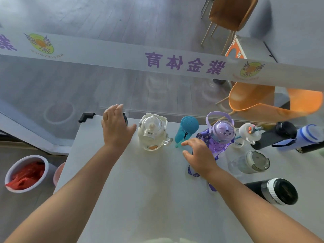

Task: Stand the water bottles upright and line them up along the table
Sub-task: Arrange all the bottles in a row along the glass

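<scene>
Several bottles stand in a row along the far edge of the white table point(133, 181): a dark bottle point(125, 118) mostly hidden under my left hand point(116, 128), a cream bottle point(152, 132), a teal bottle point(187, 128), a purple cat-face bottle point(220, 134), a small white bottle point(247, 135), a black bottle point(273, 135) and a blue-and-white bottle point(305, 136). My left hand covers the dark bottle's top. My right hand point(198, 156) hovers with fingers apart between the teal and purple bottles, over the purple strap. A clear bottle point(252, 162) and a black flask point(275, 191) sit nearer on the right.
A glass partition with a printed white band point(108, 53) runs just behind the table's far edge. Orange chairs point(259, 100) stand beyond it. A white bin with red contents point(26, 173) sits on the floor to the left of the table.
</scene>
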